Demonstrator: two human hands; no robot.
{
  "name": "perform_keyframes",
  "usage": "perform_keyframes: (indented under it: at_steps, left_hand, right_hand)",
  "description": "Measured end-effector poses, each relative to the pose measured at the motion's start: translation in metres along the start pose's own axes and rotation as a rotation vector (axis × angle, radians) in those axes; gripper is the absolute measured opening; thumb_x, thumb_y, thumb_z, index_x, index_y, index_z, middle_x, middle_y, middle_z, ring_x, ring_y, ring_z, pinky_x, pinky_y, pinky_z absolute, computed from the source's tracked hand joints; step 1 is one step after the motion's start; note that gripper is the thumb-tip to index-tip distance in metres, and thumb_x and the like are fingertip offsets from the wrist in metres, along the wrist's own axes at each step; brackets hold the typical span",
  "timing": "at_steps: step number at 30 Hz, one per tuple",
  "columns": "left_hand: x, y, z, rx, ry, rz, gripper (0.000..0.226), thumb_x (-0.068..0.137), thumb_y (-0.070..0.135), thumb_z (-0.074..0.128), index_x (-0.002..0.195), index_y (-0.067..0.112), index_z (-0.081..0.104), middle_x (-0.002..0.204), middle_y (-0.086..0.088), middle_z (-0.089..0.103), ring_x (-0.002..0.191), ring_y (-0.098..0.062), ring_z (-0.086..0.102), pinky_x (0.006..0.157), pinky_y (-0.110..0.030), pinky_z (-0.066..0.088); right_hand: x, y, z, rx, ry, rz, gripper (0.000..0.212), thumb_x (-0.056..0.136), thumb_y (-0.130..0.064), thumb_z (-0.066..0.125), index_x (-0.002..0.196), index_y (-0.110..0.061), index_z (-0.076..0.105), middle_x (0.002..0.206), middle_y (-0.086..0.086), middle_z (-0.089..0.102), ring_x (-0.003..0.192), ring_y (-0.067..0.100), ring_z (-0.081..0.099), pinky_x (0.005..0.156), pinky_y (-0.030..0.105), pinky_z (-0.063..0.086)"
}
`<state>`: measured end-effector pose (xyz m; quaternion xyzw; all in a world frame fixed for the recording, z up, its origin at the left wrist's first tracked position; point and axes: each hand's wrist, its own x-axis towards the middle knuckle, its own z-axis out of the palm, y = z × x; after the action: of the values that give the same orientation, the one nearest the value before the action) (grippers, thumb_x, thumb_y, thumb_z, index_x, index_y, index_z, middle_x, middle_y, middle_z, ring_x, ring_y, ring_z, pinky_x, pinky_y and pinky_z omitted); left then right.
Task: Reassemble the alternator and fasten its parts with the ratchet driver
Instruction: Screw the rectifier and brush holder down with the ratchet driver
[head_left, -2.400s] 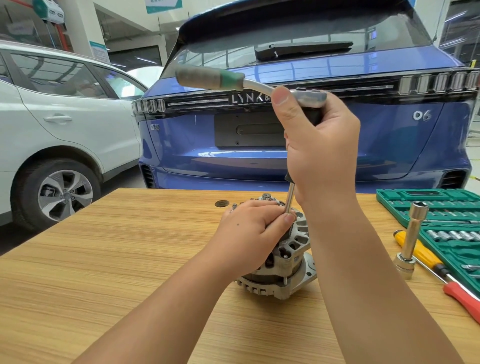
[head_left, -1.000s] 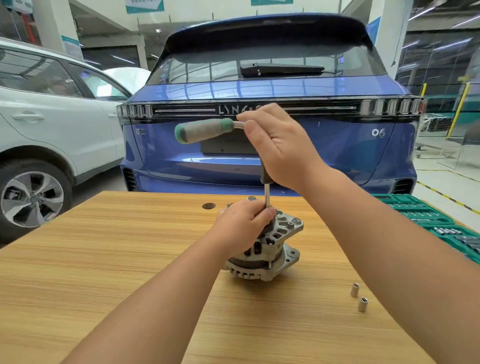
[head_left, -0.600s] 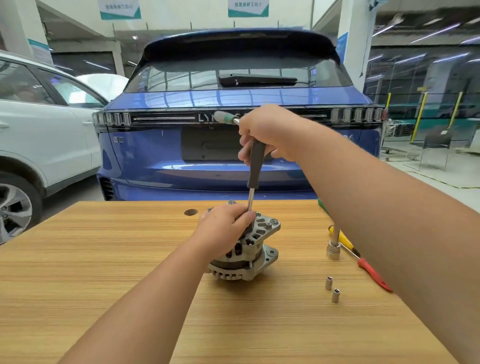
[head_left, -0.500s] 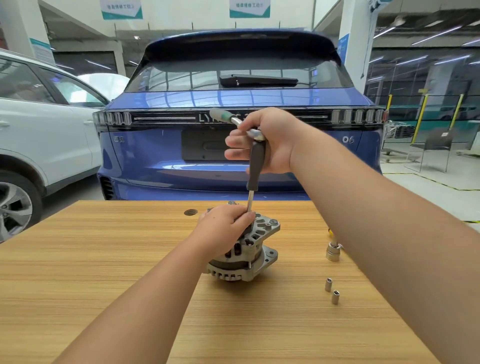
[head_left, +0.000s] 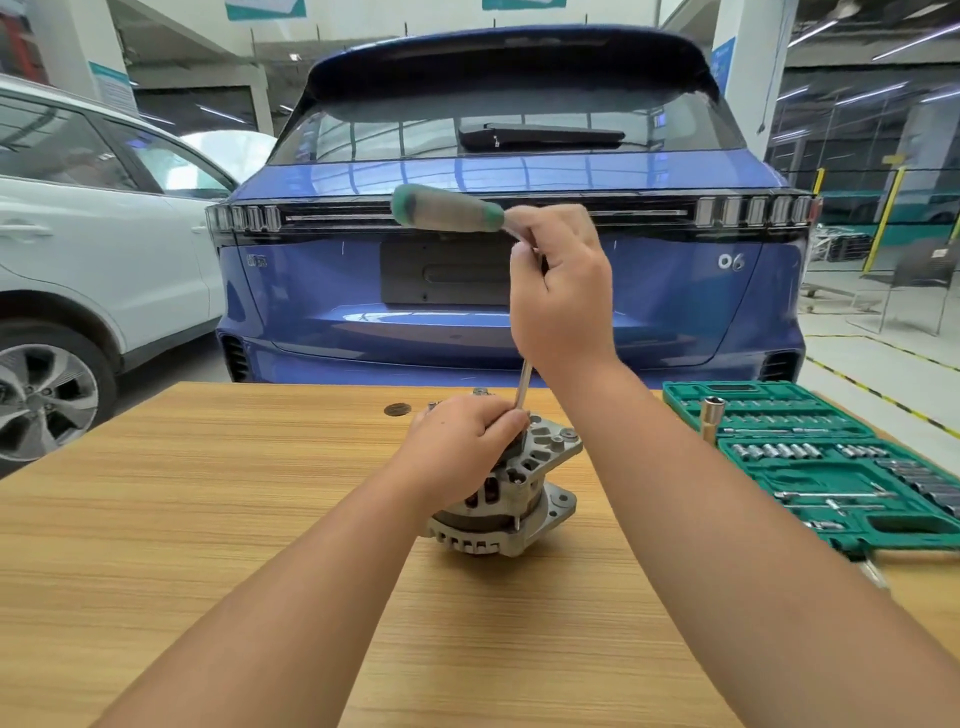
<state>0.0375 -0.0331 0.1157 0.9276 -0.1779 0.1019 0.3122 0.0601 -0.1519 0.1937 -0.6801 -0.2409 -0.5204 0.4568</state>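
Grey cast alternator sits mid-worktop, steadied by the left hand, whose fingers curl over its top and guide the extension shaft. Right hand has its grip closed round the ratchet driver head. Fastening a housing bolt looks underway; next calls for swinging the handle while keeping the shaft upright

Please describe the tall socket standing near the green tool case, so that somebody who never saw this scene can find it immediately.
Start from the open green tool case on the right side of the wooden table. At its left edge, near the far end, one silver socket stands upright, its open end up. The case's other sockets are smaller and lie in rows; only this one stands alone, taller than them.
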Motion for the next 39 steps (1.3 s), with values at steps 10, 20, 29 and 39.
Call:
perform_keyframes:
  at_steps: [10, 20, 29, 39]
  left_hand:
    - [-0.005, 0.001, -0.001, -0.043, 0.011, -0.021, 0.032, 0.109, 0.043, 0.041, 0.105, 0.030, 0.070, 0.089, 0.014, 0.066, 0.090, -0.007, 0.058, 0.107, -0.052, 0.041]
    - [-0.006, 0.003, -0.003, -0.046, 0.024, -0.041, 0.037, 0.108, 0.047, 0.042, 0.105, 0.024, 0.071, 0.090, 0.007, 0.070, 0.083, -0.007, 0.058, 0.106, -0.051, 0.041]
    - [-0.002, -0.002, 0.000, -0.021, 0.019, -0.006, 0.040, 0.107, 0.049, 0.042, 0.093, 0.021, 0.067, 0.085, 0.006, 0.067, 0.079, -0.010, 0.057, 0.098, -0.049, 0.043]
    - [0.002, -0.004, 0.002, 0.002, 0.034, -0.002, 0.039, 0.108, 0.047, 0.041, 0.112, 0.023, 0.071, 0.100, 0.008, 0.069, 0.098, -0.010, 0.058, 0.107, -0.052, 0.040]
  right_hand:
    - [0.000, -0.012, -0.003, 0.071, -0.236, 0.052, 0.041, 0.101, -0.031, 0.038, 0.123, -0.014, 0.068, 0.107, -0.009, 0.050, 0.098, -0.006, 0.050, 0.086, 0.015, 0.040]
    - [0.029, -0.034, -0.007, -0.557, -0.505, -0.045, 0.038, 0.107, -0.042, 0.036, 0.109, -0.022, 0.068, 0.102, -0.002, 0.059, 0.092, 0.025, 0.055, 0.071, 0.037, 0.041]
    - [0.075, -0.055, -0.023, 0.198, -0.811, 0.993, 0.017, 0.098, -0.020, 0.044, 0.098, -0.008, 0.056, 0.071, 0.003, 0.072, 0.071, 0.023, 0.074, 0.077, 0.038, 0.055]
    - [0.021, -0.028, 0.002, 0.687, -0.047, 0.670, 0.008, 0.101, -0.011, 0.056, 0.098, -0.017, 0.060, 0.099, 0.006, 0.067, 0.084, 0.019, 0.062, 0.070, 0.028, 0.050]
